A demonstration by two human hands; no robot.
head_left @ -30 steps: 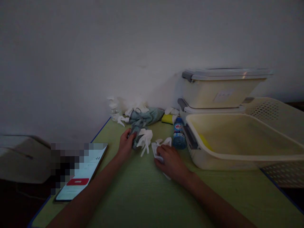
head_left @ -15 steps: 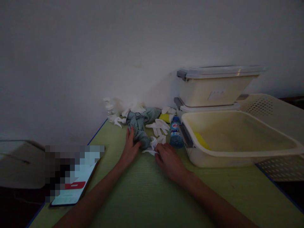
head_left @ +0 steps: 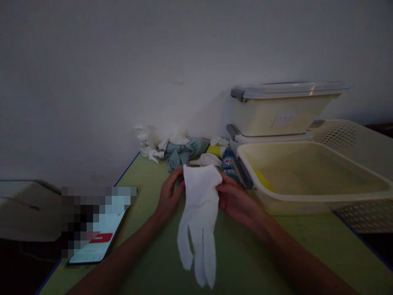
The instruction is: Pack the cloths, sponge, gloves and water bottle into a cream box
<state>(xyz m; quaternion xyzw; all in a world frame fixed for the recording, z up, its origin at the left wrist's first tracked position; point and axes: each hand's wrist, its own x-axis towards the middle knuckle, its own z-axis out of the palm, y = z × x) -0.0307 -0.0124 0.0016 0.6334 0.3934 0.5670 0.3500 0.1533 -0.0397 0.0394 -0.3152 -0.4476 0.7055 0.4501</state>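
A white glove (head_left: pixel 201 196) hangs between my hands with its fingers pointing down toward me and its cuff at the top. My left hand (head_left: pixel 170 192) is closed at the left edge of the cuff. On the right side, my right hand (head_left: pixel 235 198) pinches the cuff's other edge. Behind the glove lies a bunched grey-green knit cloth (head_left: pixel 184 151), with another white glove (head_left: pixel 210 159) to its right. A blue-labelled bottle (head_left: pixel 229 164) stands beyond my right hand, partly hidden by it.
A cream basin (head_left: pixel 313 198) holding something yellow (head_left: pixel 264 180) sits at the right, before stacked lidded boxes (head_left: pixel 285 116) and a perforated basket (head_left: pixel 365 151). At left lies a phone (head_left: pixel 101 237). A spray nozzle (head_left: pixel 156 155) and pump bottle (head_left: pixel 143 139) are near the wall.
The white glove has come up off the table and now hangs unfolded between both hands. My left hand has left the knit cloth and taken the cuff.
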